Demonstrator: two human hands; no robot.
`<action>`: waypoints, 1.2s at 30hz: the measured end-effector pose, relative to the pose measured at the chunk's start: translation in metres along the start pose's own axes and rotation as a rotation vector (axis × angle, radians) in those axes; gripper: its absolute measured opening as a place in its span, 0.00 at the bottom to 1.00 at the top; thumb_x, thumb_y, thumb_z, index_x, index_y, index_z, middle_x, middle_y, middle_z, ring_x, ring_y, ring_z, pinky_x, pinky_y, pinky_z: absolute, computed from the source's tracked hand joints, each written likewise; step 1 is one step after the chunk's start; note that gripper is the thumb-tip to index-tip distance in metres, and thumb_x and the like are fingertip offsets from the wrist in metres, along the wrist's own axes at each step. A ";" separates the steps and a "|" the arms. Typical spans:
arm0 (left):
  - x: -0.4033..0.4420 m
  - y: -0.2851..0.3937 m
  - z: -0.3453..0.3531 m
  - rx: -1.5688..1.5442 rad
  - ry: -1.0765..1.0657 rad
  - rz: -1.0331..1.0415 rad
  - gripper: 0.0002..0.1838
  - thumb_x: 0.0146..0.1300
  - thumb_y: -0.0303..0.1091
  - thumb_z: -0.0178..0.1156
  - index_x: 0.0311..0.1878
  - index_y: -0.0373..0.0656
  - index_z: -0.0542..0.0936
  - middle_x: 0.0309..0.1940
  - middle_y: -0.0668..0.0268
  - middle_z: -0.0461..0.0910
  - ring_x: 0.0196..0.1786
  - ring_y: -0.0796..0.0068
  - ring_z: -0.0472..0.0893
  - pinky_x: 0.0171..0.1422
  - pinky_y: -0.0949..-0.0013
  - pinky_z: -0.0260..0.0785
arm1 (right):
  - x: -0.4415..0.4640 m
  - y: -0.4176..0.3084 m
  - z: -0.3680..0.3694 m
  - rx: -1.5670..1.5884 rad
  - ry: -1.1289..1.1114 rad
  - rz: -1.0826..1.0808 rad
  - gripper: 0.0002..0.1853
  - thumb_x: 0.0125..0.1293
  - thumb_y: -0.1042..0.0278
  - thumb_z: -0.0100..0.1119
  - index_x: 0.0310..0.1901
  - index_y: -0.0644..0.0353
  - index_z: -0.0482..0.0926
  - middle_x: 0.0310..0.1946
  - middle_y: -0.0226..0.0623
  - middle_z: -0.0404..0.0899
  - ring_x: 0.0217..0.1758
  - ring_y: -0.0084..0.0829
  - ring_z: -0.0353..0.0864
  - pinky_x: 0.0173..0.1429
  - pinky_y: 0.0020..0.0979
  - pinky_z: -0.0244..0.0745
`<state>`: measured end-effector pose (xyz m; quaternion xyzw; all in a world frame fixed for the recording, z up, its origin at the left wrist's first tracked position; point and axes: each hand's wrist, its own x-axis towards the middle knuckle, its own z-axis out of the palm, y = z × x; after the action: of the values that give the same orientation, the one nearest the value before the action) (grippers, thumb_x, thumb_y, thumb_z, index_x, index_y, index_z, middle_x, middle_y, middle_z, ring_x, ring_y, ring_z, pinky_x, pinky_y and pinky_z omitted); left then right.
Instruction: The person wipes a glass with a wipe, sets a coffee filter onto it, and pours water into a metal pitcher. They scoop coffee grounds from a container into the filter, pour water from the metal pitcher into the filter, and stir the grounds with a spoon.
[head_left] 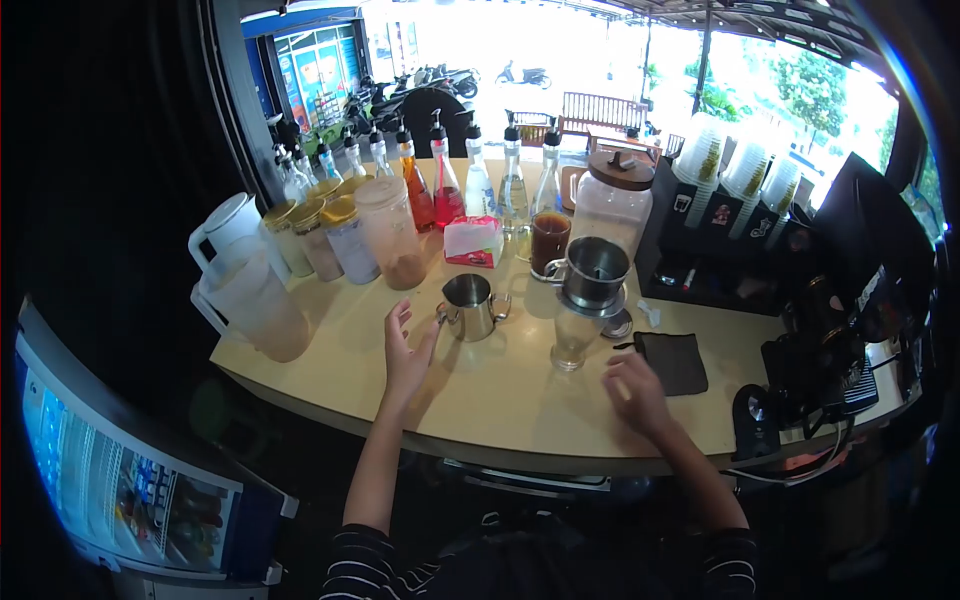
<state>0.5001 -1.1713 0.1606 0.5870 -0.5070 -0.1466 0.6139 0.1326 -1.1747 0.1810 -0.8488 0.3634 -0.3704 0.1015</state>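
My left hand (408, 345) is at the left of a steel pitcher (471, 308), fingers apart and thumb near its side; whether they touch is unclear. The pitcher stands upright on the counter (480, 400). My right hand (636, 392) hovers over the counter's front part, its fingers loosely curled and apart, holding nothing visible. Between the hands, a steel drip filter (594, 272) sits on top of a clear glass (573, 338). A glass of brown liquid (550, 243) is behind the filter. Beside my right hand lies a dark folded cloth (671, 363).
Plastic jugs (262, 305) and lidded jars (350, 240) line the left side. Pump bottles (447, 185), a tissue pack (474, 242) and a glass dispenser (611, 205) stand behind. Stacked cups (746, 168) and a black machine (830, 340) are at the right.
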 end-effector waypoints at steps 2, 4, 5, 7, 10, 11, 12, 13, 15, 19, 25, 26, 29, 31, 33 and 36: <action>0.000 -0.011 -0.001 0.067 -0.047 -0.036 0.34 0.60 0.39 0.63 0.66 0.41 0.60 0.64 0.55 0.64 0.65 0.61 0.66 0.67 0.56 0.57 | 0.006 -0.023 0.022 0.019 -0.049 -0.132 0.07 0.57 0.72 0.62 0.36 0.62 0.77 0.44 0.42 0.76 0.44 0.43 0.79 0.49 0.39 0.74; 0.014 -0.017 -0.004 0.054 0.008 0.013 0.36 0.59 0.39 0.64 0.66 0.39 0.59 0.63 0.53 0.63 0.65 0.58 0.65 0.68 0.55 0.57 | 0.015 -0.042 0.042 0.037 -0.086 -0.275 0.06 0.58 0.72 0.63 0.34 0.63 0.78 0.43 0.44 0.76 0.42 0.43 0.79 0.47 0.38 0.75; 0.027 -0.018 -0.005 0.046 0.057 0.068 0.37 0.59 0.39 0.65 0.66 0.37 0.58 0.63 0.51 0.63 0.65 0.56 0.65 0.69 0.55 0.56 | 0.020 -0.049 0.052 0.072 -0.140 -0.264 0.06 0.58 0.70 0.62 0.36 0.62 0.77 0.44 0.42 0.76 0.43 0.42 0.79 0.47 0.38 0.75; 0.071 -0.033 -0.003 0.038 0.168 0.134 0.41 0.56 0.40 0.67 0.67 0.35 0.57 0.63 0.49 0.63 0.66 0.54 0.64 0.69 0.55 0.56 | 0.030 -0.059 0.071 0.103 -0.191 -0.270 0.07 0.59 0.69 0.61 0.37 0.61 0.77 0.44 0.41 0.76 0.44 0.41 0.79 0.47 0.39 0.75; 0.118 -0.035 0.000 0.101 0.317 0.223 0.48 0.50 0.42 0.72 0.67 0.32 0.54 0.63 0.45 0.62 0.66 0.50 0.63 0.71 0.56 0.55 | 0.036 -0.066 0.091 0.167 -0.188 -0.189 0.09 0.58 0.71 0.62 0.40 0.61 0.77 0.44 0.41 0.76 0.45 0.41 0.79 0.49 0.37 0.74; 0.133 -0.031 0.003 0.164 0.362 0.243 0.52 0.46 0.43 0.74 0.67 0.31 0.54 0.63 0.43 0.61 0.66 0.49 0.63 0.71 0.56 0.55 | 0.036 -0.066 0.094 0.113 -0.184 -0.238 0.09 0.58 0.71 0.62 0.40 0.61 0.77 0.44 0.41 0.76 0.46 0.41 0.78 0.50 0.37 0.74; 0.146 -0.029 0.007 0.156 0.370 0.258 0.52 0.46 0.43 0.74 0.67 0.31 0.54 0.63 0.43 0.61 0.66 0.49 0.63 0.71 0.56 0.55 | 0.036 -0.065 0.096 0.057 -0.182 -0.283 0.10 0.58 0.71 0.62 0.41 0.60 0.77 0.45 0.40 0.76 0.47 0.41 0.78 0.50 0.37 0.74; 0.154 -0.029 0.011 0.190 0.390 0.270 0.54 0.43 0.44 0.75 0.67 0.31 0.53 0.63 0.43 0.60 0.66 0.48 0.63 0.71 0.56 0.55 | 0.036 -0.064 0.098 0.049 -0.176 -0.290 0.10 0.58 0.71 0.62 0.41 0.60 0.77 0.45 0.40 0.76 0.47 0.41 0.78 0.50 0.37 0.74; 0.169 -0.032 0.015 0.219 0.410 0.283 0.57 0.40 0.45 0.77 0.68 0.32 0.53 0.64 0.43 0.60 0.66 0.47 0.62 0.71 0.55 0.55 | 0.034 -0.063 0.100 0.083 -0.123 -0.235 0.08 0.59 0.70 0.61 0.40 0.60 0.77 0.43 0.40 0.76 0.44 0.41 0.78 0.48 0.38 0.74; 0.180 -0.030 0.013 0.227 0.397 0.182 0.55 0.36 0.45 0.78 0.64 0.33 0.57 0.60 0.46 0.62 0.63 0.47 0.64 0.68 0.53 0.59 | 0.035 -0.061 0.098 0.084 -0.129 -0.213 0.09 0.60 0.70 0.60 0.41 0.60 0.76 0.43 0.40 0.77 0.44 0.42 0.78 0.49 0.38 0.74; 0.117 0.027 -0.023 0.094 0.369 0.209 0.50 0.34 0.40 0.79 0.59 0.36 0.59 0.55 0.49 0.65 0.60 0.50 0.68 0.64 0.51 0.63 | 0.034 -0.064 0.096 0.122 -0.113 -0.170 0.10 0.59 0.70 0.60 0.42 0.61 0.76 0.44 0.41 0.77 0.46 0.42 0.78 0.50 0.38 0.74; 0.097 0.038 -0.030 -0.072 0.326 0.281 0.50 0.34 0.38 0.79 0.60 0.36 0.58 0.56 0.49 0.64 0.60 0.51 0.68 0.64 0.52 0.63 | 0.035 -0.066 0.095 0.122 -0.103 -0.152 0.11 0.59 0.70 0.60 0.43 0.61 0.76 0.44 0.41 0.77 0.47 0.42 0.78 0.50 0.38 0.74; 0.035 0.058 -0.048 -0.209 0.218 0.258 0.51 0.35 0.35 0.79 0.61 0.36 0.56 0.56 0.51 0.65 0.60 0.59 0.69 0.64 0.60 0.64 | 0.056 -0.084 0.086 0.129 -0.031 -0.155 0.15 0.60 0.65 0.62 0.45 0.61 0.74 0.44 0.41 0.76 0.44 0.42 0.80 0.45 0.39 0.76; -0.001 0.062 -0.056 -0.006 0.212 0.240 0.52 0.34 0.34 0.79 0.62 0.36 0.56 0.56 0.51 0.65 0.60 0.59 0.69 0.64 0.60 0.64 | 0.082 -0.119 0.068 0.147 0.048 -0.179 0.20 0.58 0.63 0.66 0.50 0.60 0.73 0.46 0.41 0.76 0.42 0.40 0.80 0.42 0.37 0.76; -0.023 0.062 -0.059 0.195 0.206 0.223 0.53 0.34 0.34 0.79 0.62 0.35 0.56 0.57 0.51 0.65 0.61 0.59 0.69 0.64 0.60 0.65 | 0.115 -0.163 0.045 0.095 0.087 -0.233 0.29 0.56 0.51 0.66 0.53 0.62 0.72 0.46 0.43 0.76 0.42 0.40 0.81 0.40 0.36 0.77; -0.031 0.059 -0.054 0.131 0.237 0.323 0.55 0.33 0.39 0.80 0.65 0.38 0.58 0.56 0.53 0.66 0.59 0.54 0.71 0.54 0.60 0.72 | 0.151 -0.218 0.030 -0.123 -0.107 -0.168 0.39 0.55 0.36 0.61 0.53 0.67 0.71 0.46 0.48 0.76 0.43 0.43 0.83 0.40 0.38 0.79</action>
<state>0.5047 -1.1005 0.2085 0.5497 -0.5271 0.0572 0.6455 0.3421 -1.1262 0.3399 -0.8994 0.3071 -0.3087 0.0373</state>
